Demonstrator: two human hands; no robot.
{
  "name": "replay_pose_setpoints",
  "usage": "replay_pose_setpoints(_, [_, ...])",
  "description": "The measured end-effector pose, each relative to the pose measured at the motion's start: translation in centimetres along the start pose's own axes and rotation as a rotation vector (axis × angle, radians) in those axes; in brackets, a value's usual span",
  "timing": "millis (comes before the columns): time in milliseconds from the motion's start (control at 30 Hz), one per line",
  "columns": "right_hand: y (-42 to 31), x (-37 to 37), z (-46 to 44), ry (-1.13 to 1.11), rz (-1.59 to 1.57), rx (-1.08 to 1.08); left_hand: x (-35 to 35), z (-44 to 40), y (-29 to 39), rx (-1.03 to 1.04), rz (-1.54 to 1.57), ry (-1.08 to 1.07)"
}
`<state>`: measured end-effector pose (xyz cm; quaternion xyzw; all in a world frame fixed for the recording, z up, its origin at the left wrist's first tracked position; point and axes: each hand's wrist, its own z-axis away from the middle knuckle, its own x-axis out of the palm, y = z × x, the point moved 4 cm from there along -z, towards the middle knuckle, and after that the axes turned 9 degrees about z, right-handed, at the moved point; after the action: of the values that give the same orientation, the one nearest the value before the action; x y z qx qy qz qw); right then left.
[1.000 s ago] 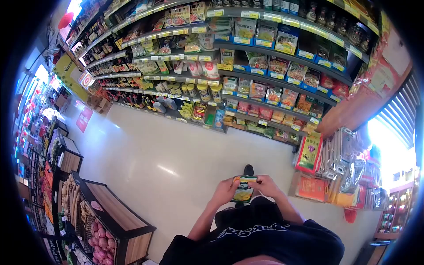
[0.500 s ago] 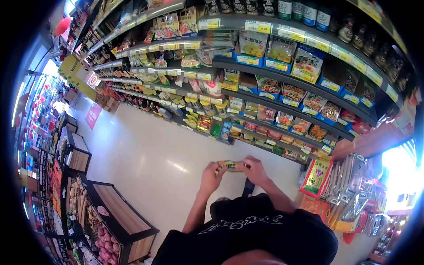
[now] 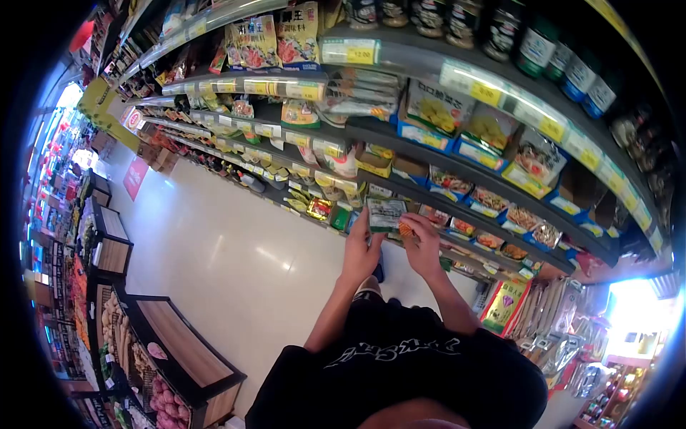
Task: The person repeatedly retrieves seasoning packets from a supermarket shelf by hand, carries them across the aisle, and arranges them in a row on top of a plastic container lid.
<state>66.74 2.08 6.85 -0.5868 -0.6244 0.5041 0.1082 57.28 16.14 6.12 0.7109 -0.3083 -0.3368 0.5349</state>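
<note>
A small flat food packet point(image 3: 386, 214), dark green and silvery with white print, is held up before the shelves, its printed face toward me. My left hand point(image 3: 363, 247) grips its left edge, fingers closed around it. At the lower right corner, my right hand point(image 3: 422, 244) pinches the packet beside a small orange patterned patch. Whether that patch belongs to the packet cannot be made out. Right behind the packet are shelf rows of bagged foods point(image 3: 489, 200) in blue display boxes.
Seasoning bags point(image 3: 296, 36) and dark jars point(image 3: 464, 21) line the upper shelves. Pale floor point(image 3: 214, 229) stretches to the left, past a wood-topped produce stand point(image 3: 186, 336) with pinkish-red round produce point(image 3: 168, 400). Hanging packages point(image 3: 557, 307) are at the right.
Both hands have risen toward the shelves with the packet. Its printed face is now turned to me, where only a narrow side showed before. The shelves appear closer.
</note>
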Motion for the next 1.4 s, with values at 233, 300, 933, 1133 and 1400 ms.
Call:
replay_pose_setpoints(233, [4.6,5.1,-10.6,0.006,-0.186,0.212,0.9,-11.9,-3.5,0.003,0.471,0.070])
replay_pose_setpoints(300, [7.6,6.9,-12.5,-0.081,-0.205,0.385,1.4,-15.3,-5.5,-0.031,0.606,0.092])
replay_pose_setpoints(933, [12.2,10.2,-19.7,-0.297,0.624,-0.103,5.1,-23.4,-13.5,-0.247,0.533,0.061])
replay_pose_setpoints(1133, [12.3,9.0,-17.9,-0.159,0.600,-0.273,6.7,-23.0,-15.8,-0.320,0.613,0.190])
replay_pose_setpoints(1400, [7.8,7.6,-15.0,-0.355,-0.152,0.189,4.3,-14.8,-6.6,-0.240,0.325,0.389])
